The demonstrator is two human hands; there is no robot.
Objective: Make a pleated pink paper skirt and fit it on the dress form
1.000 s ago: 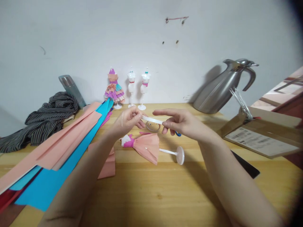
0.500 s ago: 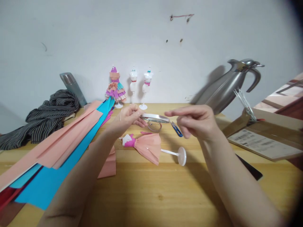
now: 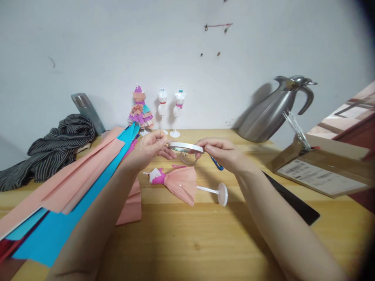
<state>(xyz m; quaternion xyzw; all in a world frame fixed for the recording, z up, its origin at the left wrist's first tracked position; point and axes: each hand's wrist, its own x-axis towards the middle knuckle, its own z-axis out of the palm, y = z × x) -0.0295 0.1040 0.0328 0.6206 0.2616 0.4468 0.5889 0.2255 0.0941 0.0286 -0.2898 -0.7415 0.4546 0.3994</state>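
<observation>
My left hand (image 3: pixel 154 148) and my right hand (image 3: pixel 220 152) both pinch a thin white roll of tape (image 3: pixel 186 147), held flat above the table between them. A short strip hangs from my left fingers. Below the roll lies a small mannequin stand (image 3: pixel 218 192) on its side, dressed in a peach crepe-paper skirt (image 3: pixel 181 183) with a magenta waist. A second, clear tape roll (image 3: pixel 187 158) lies on the wood just behind it. Small blue snips (image 3: pixel 216 164) rest on the table under my right hand.
Long peach and blue crepe-paper sheets (image 3: pixel 73 183) spread over the left of the wooden table (image 3: pixel 190 234). Three mannequin stands (image 3: pixel 161 109) stand at the wall, one in a ruffled dress. A striped cloth (image 3: pixel 55 146), steel jug (image 3: pixel 269 113), cardboard box (image 3: pixel 319 168) and dark flat object (image 3: pixel 295 203) lie around.
My right hand let go of the tape, swung right, then came back and closed on the roll's right edge. The left hand has kept its hold throughout.
</observation>
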